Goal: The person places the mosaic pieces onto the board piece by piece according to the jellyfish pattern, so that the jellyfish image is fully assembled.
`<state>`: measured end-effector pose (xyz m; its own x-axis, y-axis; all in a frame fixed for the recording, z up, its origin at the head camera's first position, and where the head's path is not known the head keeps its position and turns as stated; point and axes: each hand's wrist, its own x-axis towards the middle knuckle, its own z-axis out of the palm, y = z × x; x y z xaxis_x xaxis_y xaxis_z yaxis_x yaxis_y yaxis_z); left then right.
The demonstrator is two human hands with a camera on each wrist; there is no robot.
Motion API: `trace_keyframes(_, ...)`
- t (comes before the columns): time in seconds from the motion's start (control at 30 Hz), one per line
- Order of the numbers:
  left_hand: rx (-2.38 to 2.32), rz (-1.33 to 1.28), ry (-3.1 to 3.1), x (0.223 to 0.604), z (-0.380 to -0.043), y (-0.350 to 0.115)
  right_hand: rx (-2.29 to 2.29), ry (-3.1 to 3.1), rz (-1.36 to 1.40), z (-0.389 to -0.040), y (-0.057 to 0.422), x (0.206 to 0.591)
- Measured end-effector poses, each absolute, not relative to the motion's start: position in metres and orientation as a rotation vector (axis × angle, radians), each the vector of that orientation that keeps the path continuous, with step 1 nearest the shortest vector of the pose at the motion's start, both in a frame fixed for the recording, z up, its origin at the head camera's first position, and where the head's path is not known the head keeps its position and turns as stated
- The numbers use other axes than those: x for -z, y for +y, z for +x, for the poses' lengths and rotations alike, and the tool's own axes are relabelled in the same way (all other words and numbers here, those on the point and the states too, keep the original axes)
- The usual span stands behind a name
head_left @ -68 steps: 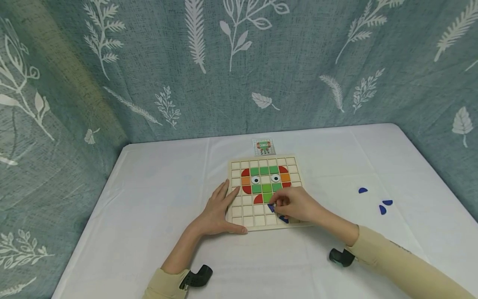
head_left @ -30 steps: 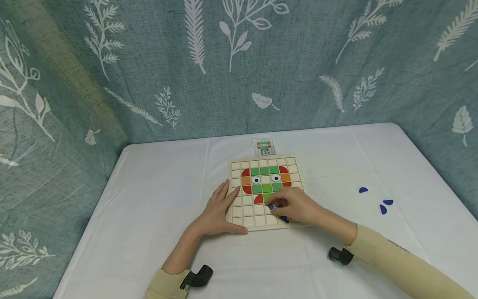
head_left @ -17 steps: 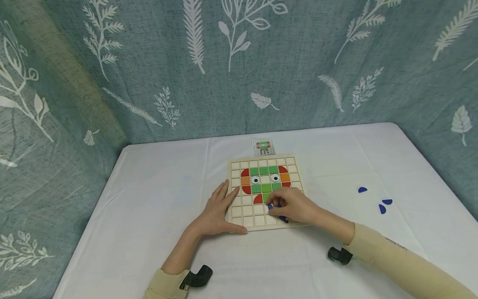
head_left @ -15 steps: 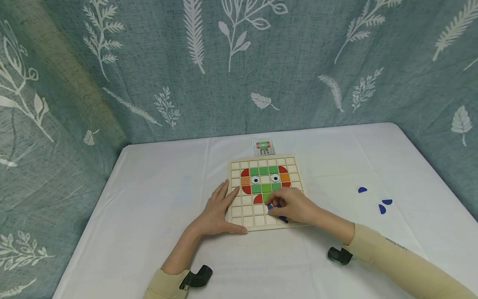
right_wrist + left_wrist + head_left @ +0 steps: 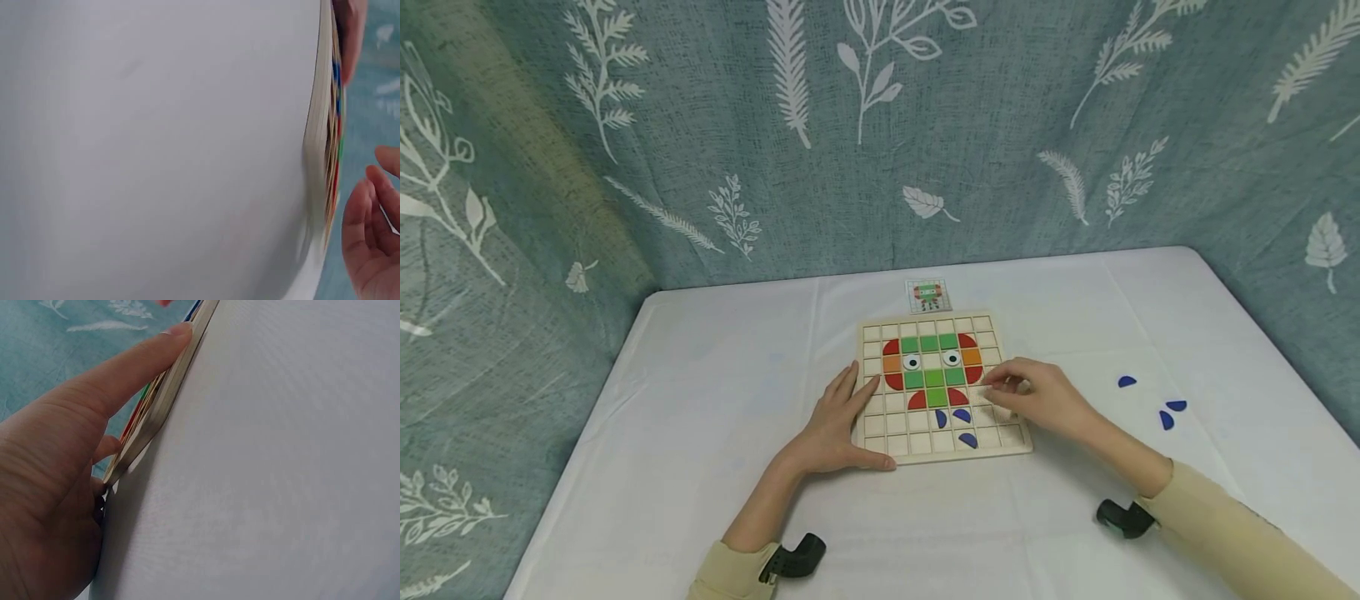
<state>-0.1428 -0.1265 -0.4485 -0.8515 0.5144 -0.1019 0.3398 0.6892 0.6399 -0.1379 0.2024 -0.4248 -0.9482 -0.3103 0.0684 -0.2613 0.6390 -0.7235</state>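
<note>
A wooden grid board (image 5: pixel 897 445) holds green, red and orange pieces and two eye pieces in a face pattern. Below the face lie a blue piece (image 5: pixel 941 419), a second blue piece (image 5: pixel 962 416) and, lower down, a blue half-round piece (image 5: pixel 968 440). My left hand (image 5: pixel 829 427) is spread along the board's left side, its thumb at the front edge; the left wrist view has the thumb (image 5: pixel 134 369) touching the board's rim. Over the board's right side hovers my right hand (image 5: pixel 1047 402), fingers loosely bent, holding nothing. Its fingertips (image 5: pixel 372 172) stand apart from the thumb.
Behind the board lies a small picture card (image 5: pixel 928 295) with a similar figure. Out to the right on the white tablecloth (image 5: pixel 700 375) are three loose blue pieces (image 5: pixel 1127 382). A patterned curtain (image 5: pixel 820 208) hangs behind and at the sides of the table.
My right hand has let go of the blue piece and drawn back to the right. Blue pieces and a red piece it covered now show. My left hand has stayed in place.
</note>
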Motion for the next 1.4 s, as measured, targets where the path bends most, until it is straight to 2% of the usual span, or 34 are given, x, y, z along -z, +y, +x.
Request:
trace_keyframes(0.37, -0.928, 0.651, 2.608, 0.448, -0.142, -0.126, 1.049, 2.991, -0.264, -0.119, 0.303, 0.412)
trace_keyframes(0.57, -0.919, 0.65, 2.608, 0.447, -0.142, -0.126, 0.933, 2.992, -0.203, -0.113, 0.336, 0.415)
trace_keyframes(0.83, -0.923, 0.661, 2.613, 0.447, -0.141, -0.127, 0.835, 3.048, -0.255, -0.115, 0.338, 0.422)
trace_keyframes(1.4, -0.932, 0.679, 2.613, 0.449, -0.142, -0.128, 0.914, 2.961, -0.163, -0.12, 0.319, 0.42)
